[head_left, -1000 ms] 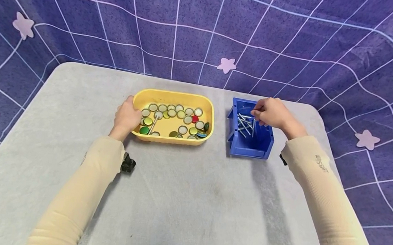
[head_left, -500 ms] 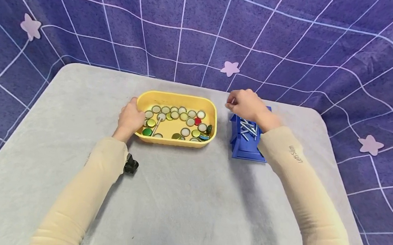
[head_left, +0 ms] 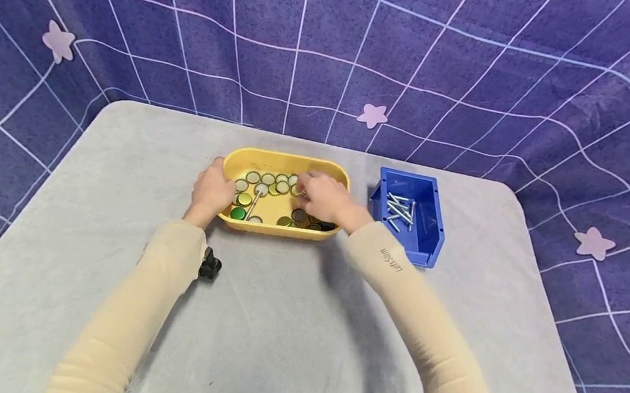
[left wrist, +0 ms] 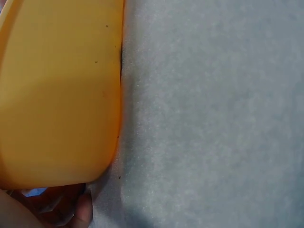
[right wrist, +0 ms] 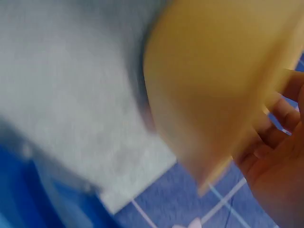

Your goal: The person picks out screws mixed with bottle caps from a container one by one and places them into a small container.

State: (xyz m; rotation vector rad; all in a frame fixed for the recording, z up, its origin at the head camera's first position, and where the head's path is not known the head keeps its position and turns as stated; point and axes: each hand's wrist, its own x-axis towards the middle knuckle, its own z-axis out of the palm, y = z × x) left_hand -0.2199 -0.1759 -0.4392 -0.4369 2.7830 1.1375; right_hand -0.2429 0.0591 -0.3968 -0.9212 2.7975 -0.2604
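In the head view, my left hand [head_left: 211, 191] grips the left end of a yellow plastic tub [head_left: 277, 231]. The left wrist view shows its fingers [left wrist: 83, 211] against the tub's end. Bottle caps [head_left: 244, 199] lie scattered inside, with a thin metal screw [head_left: 253, 206] leaning among them at the left. My right hand [head_left: 323, 197] is over the tub's right half, fingers bent downward and blurred; whether they pinch anything is hidden. To its right stands a blue bin [head_left: 429, 223] holding several silver screws [head_left: 399, 211].
The tub and bin stand on a grey-white table [head_left: 280, 320] with a purple gridded curtain [head_left: 194, 33] behind and at the sides. A dark wrist device [head_left: 209, 265] shows beside the left cuff. The right forearm crosses in front of the bin's left side.
My right hand has moved left from above the blue bin to over the yellow tub, uncovering the bin. The left hand keeps its hold on the tub's end.
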